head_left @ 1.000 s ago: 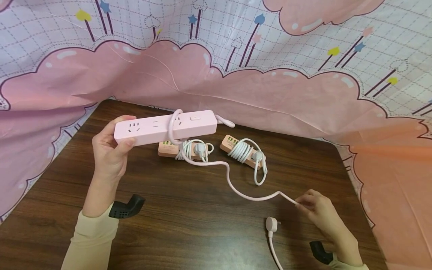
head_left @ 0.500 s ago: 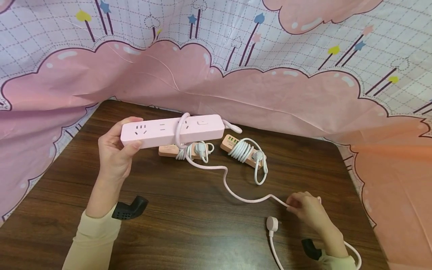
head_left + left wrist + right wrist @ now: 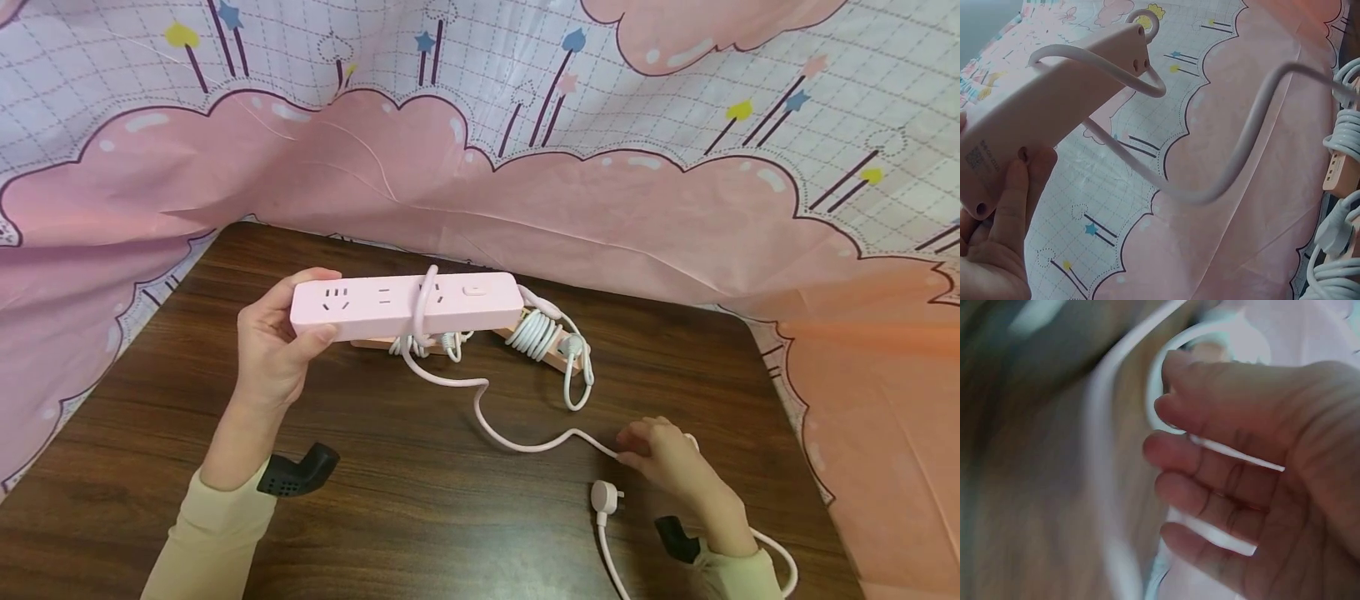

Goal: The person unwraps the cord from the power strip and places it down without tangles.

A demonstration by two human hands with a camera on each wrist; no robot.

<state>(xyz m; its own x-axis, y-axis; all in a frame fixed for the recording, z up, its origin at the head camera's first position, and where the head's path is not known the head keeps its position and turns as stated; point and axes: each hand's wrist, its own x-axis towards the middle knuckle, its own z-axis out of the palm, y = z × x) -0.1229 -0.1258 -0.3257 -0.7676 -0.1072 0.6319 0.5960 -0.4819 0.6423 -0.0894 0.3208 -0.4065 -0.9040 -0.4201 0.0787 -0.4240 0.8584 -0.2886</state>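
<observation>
My left hand [image 3: 272,354] grips the left end of a pink power strip [image 3: 352,308], thumb on the near side, and holds it above the table. The strip's pink cord [image 3: 525,448] makes a turn around its body and trails right in slack bends. In the left wrist view the strip's underside [image 3: 1054,109] shows, with a cord loop across it. My right hand [image 3: 663,458] pinches the cord between thumb and forefinger; in the right wrist view its other fingers [image 3: 1204,500] are loosely bent. The cord's plug [image 3: 603,497] lies on the table left of that hand.
Behind the raised strip are two orange power strips with white cords wound round them; the nearer-right one [image 3: 555,358] is partly covered, the left one [image 3: 375,343] mostly hidden. A patterned pink curtain [image 3: 525,208] borders the dark wooden table [image 3: 420,517].
My left hand and the pink strip have moved right and slightly down, covering more of the orange strips. The right hand has moved left with the cord. The plug has stayed put.
</observation>
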